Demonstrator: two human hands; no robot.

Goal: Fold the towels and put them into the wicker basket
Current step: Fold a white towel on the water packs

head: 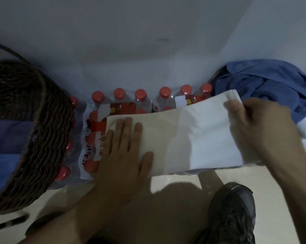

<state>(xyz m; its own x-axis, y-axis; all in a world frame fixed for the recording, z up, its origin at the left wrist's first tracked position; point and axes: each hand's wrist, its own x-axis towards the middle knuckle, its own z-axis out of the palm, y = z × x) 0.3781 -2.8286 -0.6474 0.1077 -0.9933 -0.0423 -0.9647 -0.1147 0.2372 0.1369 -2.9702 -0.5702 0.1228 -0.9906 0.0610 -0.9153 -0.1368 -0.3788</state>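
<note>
White terry cloth, the towel point(192, 136), lies partly folded across shrink-wrapped packs of red-capped bottles point(119, 95). The left hand point(124, 152) presses flat on the towel's left end, fingers straight. The right hand point(259, 127) grips the towel's right end, fingers curled around the folded edge. The wicker basket point(43, 138) stands left of the bottles and contains folded blue towels point(6, 155). A crumpled blue towel pile point(264, 85) sits at far right.
</note>
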